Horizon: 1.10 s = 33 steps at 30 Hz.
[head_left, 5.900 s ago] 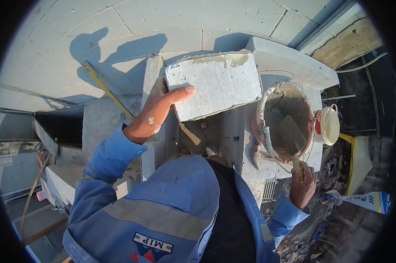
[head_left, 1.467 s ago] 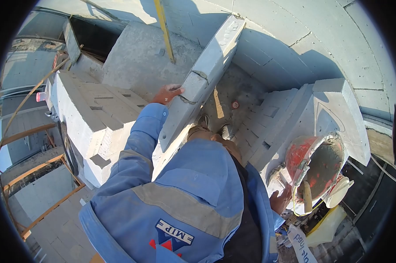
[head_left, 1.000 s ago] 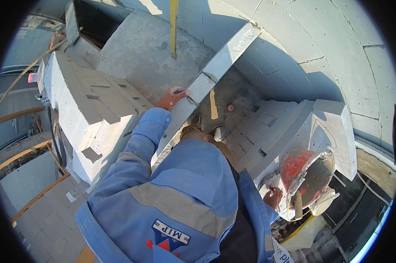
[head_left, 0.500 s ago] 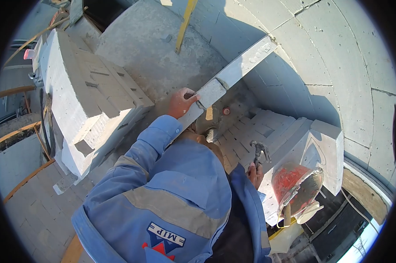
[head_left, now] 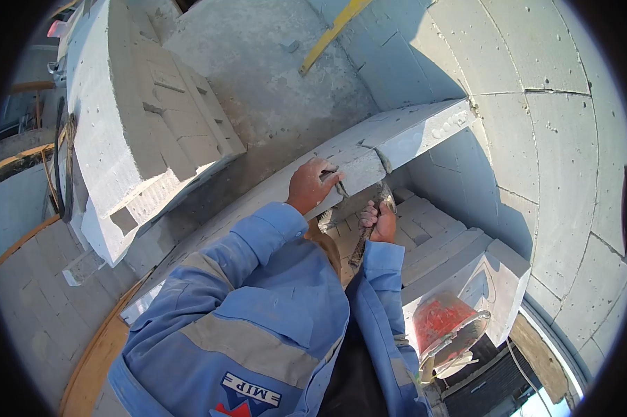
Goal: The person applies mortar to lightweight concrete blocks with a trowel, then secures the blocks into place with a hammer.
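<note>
My left hand [head_left: 312, 186] grips the top of a low wall of pale blocks [head_left: 362, 170], its fingers curled over the edge beside a dark, rough mortar joint. Just to the right, my right hand [head_left: 378, 222] is wrapped around a hammer [head_left: 359, 250]. The handle points down towards my body. The hammer's head is up close against the near face of the block, partly hidden by my fingers and in shadow.
A red bucket [head_left: 444, 323] with mortar-smeared sides stands at lower right, near stacked blocks [head_left: 435, 243]. More blocks [head_left: 146, 118] are piled at left. A yellow level-like bar [head_left: 334, 35] leans beyond the wall. A tall block wall [head_left: 556, 160] rises at right.
My right hand has brought the hammer up and left from beside the bucket to the block's near face. My left hand stays on the wall top. The view has shifted.
</note>
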Motion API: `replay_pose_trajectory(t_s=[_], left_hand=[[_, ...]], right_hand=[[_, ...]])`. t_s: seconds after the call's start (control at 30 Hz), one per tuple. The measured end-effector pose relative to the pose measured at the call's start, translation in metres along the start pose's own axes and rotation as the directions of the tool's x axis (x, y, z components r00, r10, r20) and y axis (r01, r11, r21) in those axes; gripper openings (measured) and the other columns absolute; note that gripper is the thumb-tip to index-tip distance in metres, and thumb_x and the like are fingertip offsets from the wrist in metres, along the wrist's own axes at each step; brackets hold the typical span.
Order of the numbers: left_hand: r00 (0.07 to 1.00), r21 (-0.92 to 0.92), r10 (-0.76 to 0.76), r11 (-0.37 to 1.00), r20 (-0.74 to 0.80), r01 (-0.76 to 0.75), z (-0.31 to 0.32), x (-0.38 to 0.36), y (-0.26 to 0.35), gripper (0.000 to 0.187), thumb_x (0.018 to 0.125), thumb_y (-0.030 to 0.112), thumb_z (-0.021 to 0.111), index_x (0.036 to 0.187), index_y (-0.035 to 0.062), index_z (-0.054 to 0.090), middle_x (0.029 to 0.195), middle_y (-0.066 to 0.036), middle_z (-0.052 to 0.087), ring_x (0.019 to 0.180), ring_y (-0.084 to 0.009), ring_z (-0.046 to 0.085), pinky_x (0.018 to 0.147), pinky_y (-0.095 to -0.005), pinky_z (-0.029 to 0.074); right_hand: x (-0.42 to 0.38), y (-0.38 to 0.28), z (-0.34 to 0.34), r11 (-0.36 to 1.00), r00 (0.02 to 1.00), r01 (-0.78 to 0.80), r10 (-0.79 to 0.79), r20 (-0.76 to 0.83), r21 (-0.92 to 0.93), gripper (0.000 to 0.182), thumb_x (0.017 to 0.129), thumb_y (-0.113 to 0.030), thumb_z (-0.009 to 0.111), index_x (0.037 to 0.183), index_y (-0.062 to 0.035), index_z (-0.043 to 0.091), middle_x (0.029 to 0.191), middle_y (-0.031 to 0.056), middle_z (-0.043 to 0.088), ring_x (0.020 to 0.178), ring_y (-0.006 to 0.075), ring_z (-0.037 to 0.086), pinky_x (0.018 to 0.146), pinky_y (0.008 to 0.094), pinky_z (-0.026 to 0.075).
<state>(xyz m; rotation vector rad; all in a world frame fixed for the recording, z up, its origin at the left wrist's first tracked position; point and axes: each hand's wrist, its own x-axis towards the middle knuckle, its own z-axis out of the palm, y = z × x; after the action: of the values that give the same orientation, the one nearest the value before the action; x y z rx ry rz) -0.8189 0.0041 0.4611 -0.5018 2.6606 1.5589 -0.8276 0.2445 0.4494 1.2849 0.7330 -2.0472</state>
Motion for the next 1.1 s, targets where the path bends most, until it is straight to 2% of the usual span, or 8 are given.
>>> replay_pose_trajectory(t_s=[0.53,0.6,0.63,0.7,0.83,0.97,1.07,1.1], left_hand=[[0.999,-0.010,-0.014,1.000,0.041,0.015,-0.005,0.004,0.000,0.038,0.086,0.044,0.073,0.093,0.0067,0.073,0.088,-0.013,0.068,0.085,-0.0355,0.065,0.073,-0.0451,0.051],[0.998,-0.012,-0.035,0.999,0.046,0.035,-0.006,0.003,0.001,0.038,0.086,0.044,0.073,0.093,0.0066,0.073,0.088,-0.013,0.068,0.085,-0.0358,0.065,0.073,-0.0453,0.052],[0.998,-0.014,-0.025,1.000,0.051,0.026,-0.006,0.003,0.000,0.038,0.086,0.044,0.073,0.093,0.0067,0.073,0.088,-0.013,0.068,0.085,-0.0359,0.065,0.073,-0.0454,0.051],[0.998,-0.019,-0.024,1.000,0.056,0.025,-0.005,0.003,-0.003,0.038,0.086,0.044,0.073,0.093,0.0067,0.073,0.089,-0.013,0.068,0.085,-0.0360,0.065,0.073,-0.0455,0.051],[1.000,-0.035,0.006,0.999,0.024,-0.006,-0.001,0.002,-0.005,0.038,0.086,0.044,0.072,0.093,0.0072,0.074,0.090,-0.012,0.068,0.085,-0.0355,0.066,0.073,-0.0451,0.052],[0.997,-0.032,-0.051,0.998,0.056,0.052,-0.006,0.002,0.001,0.037,0.085,0.043,0.074,0.095,0.0074,0.075,0.094,-0.012,0.071,0.089,-0.0340,0.067,0.075,-0.0430,0.052],[1.000,-0.037,-0.021,0.999,-0.003,0.021,-0.006,0.000,0.003,0.036,0.086,0.043,0.072,0.094,0.0078,0.075,0.090,-0.011,0.069,0.084,-0.0350,0.066,0.074,-0.0443,0.052],[1.000,-0.043,-0.028,0.999,-0.009,0.028,-0.007,0.001,0.002,0.036,0.086,0.043,0.072,0.094,0.0078,0.075,0.090,-0.011,0.069,0.084,-0.0350,0.066,0.074,-0.0443,0.052]], right_hand=[[-0.043,0.016,0.036,0.931,0.951,0.225,-0.275,-0.145,-0.286,0.035,0.106,-0.041,0.045,0.102,-0.0068,0.052,0.067,-0.0017,0.043,0.050,0.0097,0.039,0.045,0.0262,0.033],[-0.062,0.034,0.045,0.717,0.786,0.405,-0.590,-0.184,-0.567,0.034,0.107,-0.039,0.045,0.103,-0.0060,0.053,0.066,-0.0014,0.044,0.050,0.0089,0.039,0.044,0.0253,0.032],[-0.073,0.039,0.050,0.713,0.789,0.401,-0.588,-0.179,-0.575,0.034,0.107,-0.039,0.045,0.103,-0.0060,0.053,0.066,-0.0014,0.044,0.050,0.0089,0.039,0.044,0.0253,0.032],[-0.092,0.046,0.052,0.438,0.634,0.528,-0.774,-0.007,-0.728,0.034,0.107,-0.037,0.045,0.100,-0.0054,0.054,0.066,-0.0014,0.044,0.050,0.0073,0.039,0.044,0.0245,0.032],[-0.111,0.042,0.069,0.093,0.449,0.642,-0.850,0.275,-0.761,0.035,0.106,-0.035,0.048,0.108,-0.0025,0.058,0.065,-0.0013,0.046,0.050,0.0054,0.040,0.045,0.0215,0.031],[-0.110,0.030,0.092,-0.128,0.377,0.631,-0.812,0.446,-0.765,0.035,0.105,-0.033,0.050,0.115,-0.0005,0.059,0.067,-0.0014,0.047,0.054,0.0051,0.041,0.047,0.0226,0.032],[-0.084,0.029,0.075,-0.283,0.414,0.558,-0.720,0.557,-0.780,0.039,0.103,-0.028,0.051,0.116,0.0074,0.059,0.075,0.0221,0.062,0.065,0.0305,0.061,0.062,0.0409,0.048],[-0.072,0.031,0.067,-0.290,0.417,0.557,-0.713,0.564,-0.779,0.039,0.103,-0.028,0.051,0.116,0.0074,0.059,0.075,0.0221,0.062,0.065,0.0305,0.061,0.062,0.0409,0.048]])
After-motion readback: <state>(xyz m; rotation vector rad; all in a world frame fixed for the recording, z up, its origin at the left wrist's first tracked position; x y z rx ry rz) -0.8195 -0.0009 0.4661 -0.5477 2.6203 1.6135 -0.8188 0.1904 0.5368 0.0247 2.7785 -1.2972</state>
